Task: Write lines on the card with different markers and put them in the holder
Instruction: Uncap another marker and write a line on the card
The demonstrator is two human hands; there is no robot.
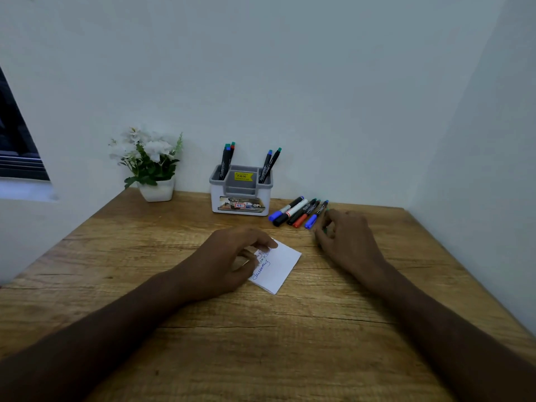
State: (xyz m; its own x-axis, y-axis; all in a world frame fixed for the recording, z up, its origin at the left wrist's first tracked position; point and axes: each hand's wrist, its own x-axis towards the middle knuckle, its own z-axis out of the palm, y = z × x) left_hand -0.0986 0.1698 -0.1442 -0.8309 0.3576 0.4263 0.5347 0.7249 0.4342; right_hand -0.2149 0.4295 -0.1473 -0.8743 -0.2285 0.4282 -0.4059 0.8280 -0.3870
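Observation:
A white card (282, 266) with several handwritten lines in blue ink lies on the wooden table (261, 343). My left hand (232, 256) covers its left part, fingers and thumb curled at its edge. My right hand (345, 236) sits at the right end of a row of markers (295, 211) lying on the table, fingers curled round a green marker (327, 210) that is mostly hidden by the hand. The white and grey holder (240, 195) stands at the back against the wall, with several markers (227, 161) upright in its side compartments.
A white pot of white flowers (150, 166) stands at the back left of the table. Walls close the table in at the back and on the right. A dark window (17, 146) is on the left.

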